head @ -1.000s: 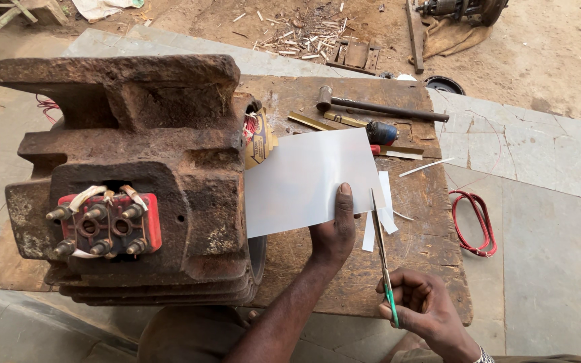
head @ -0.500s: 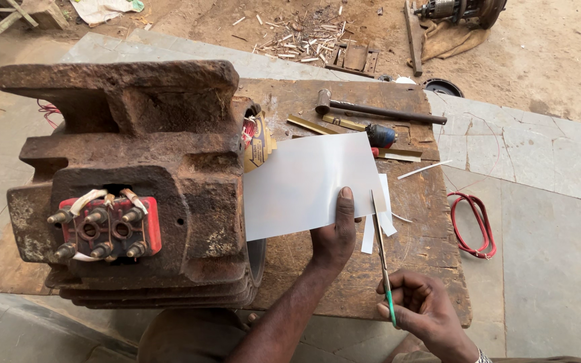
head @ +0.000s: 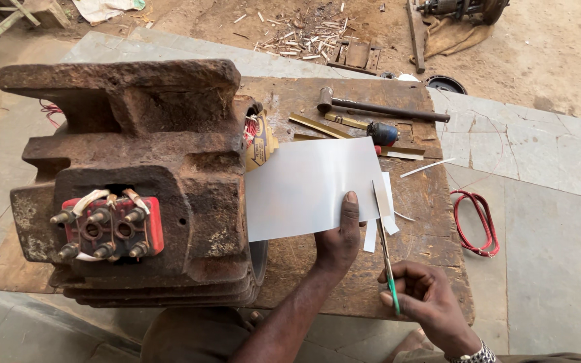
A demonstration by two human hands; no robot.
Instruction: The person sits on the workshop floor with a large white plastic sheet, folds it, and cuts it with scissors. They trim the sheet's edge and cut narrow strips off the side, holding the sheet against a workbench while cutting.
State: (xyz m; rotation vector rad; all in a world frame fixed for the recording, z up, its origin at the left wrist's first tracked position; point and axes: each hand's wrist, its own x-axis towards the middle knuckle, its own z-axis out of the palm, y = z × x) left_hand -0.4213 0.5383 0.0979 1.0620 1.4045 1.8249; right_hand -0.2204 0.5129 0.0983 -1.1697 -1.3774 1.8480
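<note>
The left hand (head: 339, 238) is pressing down flat on a white sheet (head: 307, 185) of what looks like thin insulation paper or plastic film, thumb lying along its right edge. The sheet is lying on the wooden board (head: 432, 222), its left edge butting up against the rusty motor housing (head: 142, 181). The right hand (head: 425, 299) is pinching a thin blade with a green handle (head: 386, 252) between thumb and fingers, tip resting by that same edge next to a few narrow offcut strips (head: 384, 215).

That sheet is probably going to be light, springy and a bit slick, so it will likely skate around unless it's pinned. Best hold seems to be a flat palm close to the cut line, not a pinch at a corner, which could crease it. The motor looks seriously heavy and is not going anywhere. A hammer (head: 378, 107) is lying further back.
</note>
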